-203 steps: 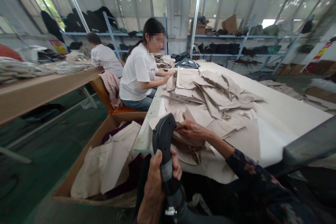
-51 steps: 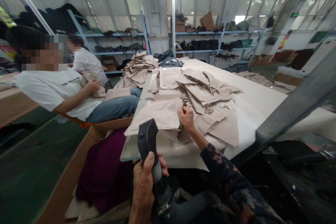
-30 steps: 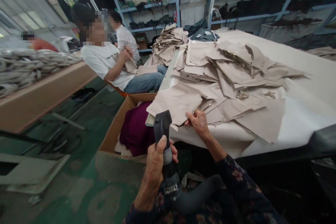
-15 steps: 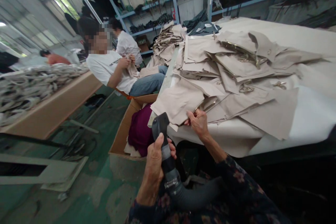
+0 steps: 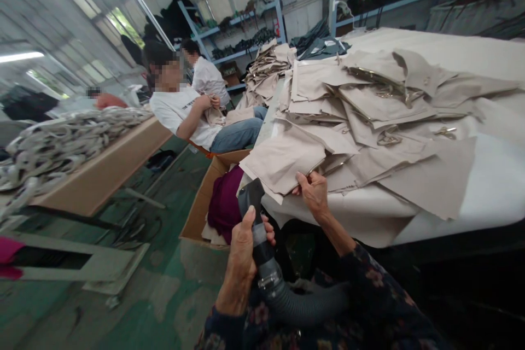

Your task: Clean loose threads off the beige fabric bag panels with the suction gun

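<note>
My left hand is wrapped round a black nozzle with a ribbed grey hose trailing from its lower end. My right hand pinches the near edge of a beige fabric piece at the table's front corner. A thin gold-coloured strip shows along that edge. The nozzle's head is close below the fabric's left end; whether they touch I cannot tell. Behind the held piece lies a heap of beige fabric pieces, with gold-coloured metal bits among them.
A cardboard box with purple cloth stands on the floor left of the table. Beyond it sits a co-worker holding beige cloth. A bench on the left bears pale fabric strips. White sheeting covers the table.
The view has shifted slightly, so the surroundings appear farther right. Both hands keep their holds on the nozzle and the fabric piece, nearly in place.
</note>
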`<control>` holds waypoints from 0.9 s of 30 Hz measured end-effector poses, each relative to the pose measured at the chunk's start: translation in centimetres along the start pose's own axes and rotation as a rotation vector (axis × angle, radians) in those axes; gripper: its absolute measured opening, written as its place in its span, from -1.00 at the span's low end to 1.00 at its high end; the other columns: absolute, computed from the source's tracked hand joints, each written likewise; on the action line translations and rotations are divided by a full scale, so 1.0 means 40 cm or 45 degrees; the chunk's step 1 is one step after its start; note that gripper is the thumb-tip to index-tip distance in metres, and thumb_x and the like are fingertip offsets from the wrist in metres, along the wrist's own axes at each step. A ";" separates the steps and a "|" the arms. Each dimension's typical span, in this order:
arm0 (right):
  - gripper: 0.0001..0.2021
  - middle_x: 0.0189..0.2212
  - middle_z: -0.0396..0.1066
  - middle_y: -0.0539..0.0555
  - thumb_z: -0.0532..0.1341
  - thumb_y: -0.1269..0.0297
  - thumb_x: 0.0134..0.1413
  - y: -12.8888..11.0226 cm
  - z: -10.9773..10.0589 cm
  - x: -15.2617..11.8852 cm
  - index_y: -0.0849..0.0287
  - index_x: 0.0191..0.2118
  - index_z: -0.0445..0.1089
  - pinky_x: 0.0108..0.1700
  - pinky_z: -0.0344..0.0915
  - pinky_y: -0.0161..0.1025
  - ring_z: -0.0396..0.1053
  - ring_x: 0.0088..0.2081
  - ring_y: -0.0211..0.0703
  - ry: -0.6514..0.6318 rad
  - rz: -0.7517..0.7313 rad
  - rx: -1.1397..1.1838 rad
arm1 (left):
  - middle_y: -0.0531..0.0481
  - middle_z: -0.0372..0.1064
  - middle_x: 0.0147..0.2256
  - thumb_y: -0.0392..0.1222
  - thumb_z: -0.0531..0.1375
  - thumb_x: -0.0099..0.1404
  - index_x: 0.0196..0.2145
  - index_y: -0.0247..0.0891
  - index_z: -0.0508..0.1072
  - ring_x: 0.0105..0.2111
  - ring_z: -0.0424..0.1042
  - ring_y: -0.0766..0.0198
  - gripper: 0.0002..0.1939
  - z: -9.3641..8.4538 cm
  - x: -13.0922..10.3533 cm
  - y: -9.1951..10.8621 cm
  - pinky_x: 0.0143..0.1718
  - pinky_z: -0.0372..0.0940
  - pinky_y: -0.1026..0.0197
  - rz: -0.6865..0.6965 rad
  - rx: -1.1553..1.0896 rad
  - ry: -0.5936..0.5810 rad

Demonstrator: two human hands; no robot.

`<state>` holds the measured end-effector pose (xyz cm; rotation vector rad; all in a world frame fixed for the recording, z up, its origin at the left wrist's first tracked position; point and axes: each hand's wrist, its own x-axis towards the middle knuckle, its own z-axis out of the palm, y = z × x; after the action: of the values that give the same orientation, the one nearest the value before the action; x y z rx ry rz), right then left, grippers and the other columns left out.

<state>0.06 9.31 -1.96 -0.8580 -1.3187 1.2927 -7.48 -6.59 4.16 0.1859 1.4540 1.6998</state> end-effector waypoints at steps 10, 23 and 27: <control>-0.77 -0.79 0.30 -0.09 0.26 0.28 -0.02 -0.005 -0.010 0.008 0.19 -0.59 0.26 -0.66 0.14 -0.41 0.22 -0.75 -0.34 -0.007 0.199 0.333 | 0.01 0.35 -0.66 0.06 0.25 0.13 -0.49 -0.40 0.39 -0.72 0.31 0.36 -0.61 0.008 0.021 -0.009 -0.70 0.28 0.30 0.030 0.022 0.074; -0.74 -0.65 0.27 -0.12 0.08 0.68 -0.16 -0.058 -0.074 0.167 0.16 -0.60 0.25 -0.46 0.35 -0.47 0.27 -0.58 -0.38 -0.132 0.579 0.526 | 0.04 0.35 -0.64 0.14 0.26 0.11 -0.42 -0.37 0.39 -0.70 0.29 0.37 -0.56 0.043 -0.036 -0.023 -0.68 0.26 0.31 0.106 -0.037 -0.276; -0.71 -0.63 0.22 -0.13 0.04 0.72 -0.18 -0.056 -0.088 0.169 0.14 -0.59 0.23 -0.52 0.34 -0.53 0.22 -0.61 -0.40 -0.221 0.584 0.565 | 0.03 0.35 -0.64 0.16 0.25 0.11 -0.42 -0.36 0.39 -0.71 0.29 0.36 -0.56 0.057 -0.013 -0.024 -0.68 0.25 0.30 0.106 -0.045 -0.400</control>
<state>2.56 16.23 1.03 -0.7641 -0.9279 1.9675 -5.27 -5.33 4.25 0.4779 1.1967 1.6736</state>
